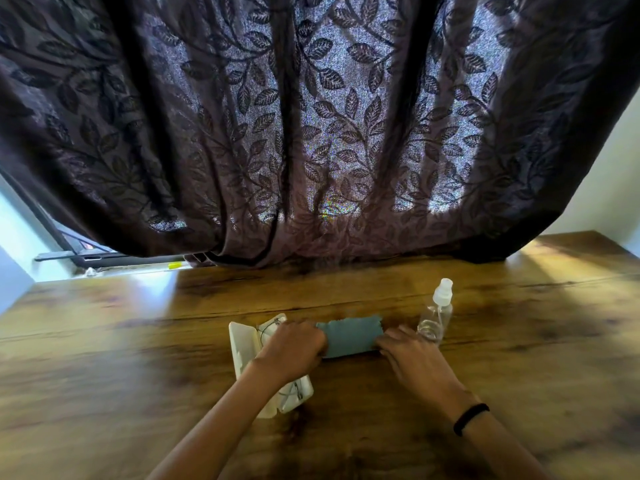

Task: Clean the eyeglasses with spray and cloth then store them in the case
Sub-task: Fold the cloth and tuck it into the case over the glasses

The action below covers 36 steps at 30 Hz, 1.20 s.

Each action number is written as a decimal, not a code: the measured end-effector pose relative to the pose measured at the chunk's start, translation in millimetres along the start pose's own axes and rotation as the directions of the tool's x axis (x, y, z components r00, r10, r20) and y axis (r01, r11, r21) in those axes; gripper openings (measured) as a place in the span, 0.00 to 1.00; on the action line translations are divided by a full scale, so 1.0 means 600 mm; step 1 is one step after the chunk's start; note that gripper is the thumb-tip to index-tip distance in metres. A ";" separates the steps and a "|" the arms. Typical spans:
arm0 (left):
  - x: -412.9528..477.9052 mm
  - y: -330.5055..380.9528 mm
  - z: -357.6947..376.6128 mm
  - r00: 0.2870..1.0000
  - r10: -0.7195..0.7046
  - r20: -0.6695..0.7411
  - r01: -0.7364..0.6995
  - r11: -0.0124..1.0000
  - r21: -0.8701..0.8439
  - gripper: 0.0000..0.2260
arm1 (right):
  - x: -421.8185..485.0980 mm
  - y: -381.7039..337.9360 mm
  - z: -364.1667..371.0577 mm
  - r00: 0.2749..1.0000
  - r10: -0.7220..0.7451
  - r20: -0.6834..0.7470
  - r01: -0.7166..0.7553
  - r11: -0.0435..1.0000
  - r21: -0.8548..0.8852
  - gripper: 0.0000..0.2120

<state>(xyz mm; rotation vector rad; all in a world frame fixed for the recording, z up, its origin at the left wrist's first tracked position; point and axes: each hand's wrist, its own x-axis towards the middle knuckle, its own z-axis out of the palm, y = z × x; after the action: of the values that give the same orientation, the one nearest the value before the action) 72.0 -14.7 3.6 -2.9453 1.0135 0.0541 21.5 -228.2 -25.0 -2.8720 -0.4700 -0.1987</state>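
Note:
A white eyeglass case [242, 344] lies open on the wooden table, with thin wire-framed eyeglasses [272, 327] resting inside it, partly hidden under my left arm. To its right lies a teal cleaning cloth [349, 336], folded into a rectangle. My left hand [294, 348] grips the cloth's left edge, and my right hand [412, 358] holds its right edge with fingers pressed down. A clear spray bottle [437, 313] with a white nozzle stands upright just right of the cloth, close to my right hand.
A dark leaf-patterned curtain [311, 133] hangs over the table's far edge. The wooden table [104, 341] stretches wide to both sides. A window sill with a yellow item [176, 265] shows at far left. A black band circles my right wrist.

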 end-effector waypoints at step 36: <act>0.056 -0.058 -0.020 0.969 -0.242 -0.054 0.227 0.953 -0.201 0.13 | 0.114 -0.008 -0.017 0.938 0.343 0.055 -0.347 0.931 0.112 0.13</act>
<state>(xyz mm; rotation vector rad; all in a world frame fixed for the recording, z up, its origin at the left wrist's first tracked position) 120.1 -8.2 14.9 -3.2474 0.6921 0.0333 83.3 -205.8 -2.6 -2.7828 0.0234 -0.0574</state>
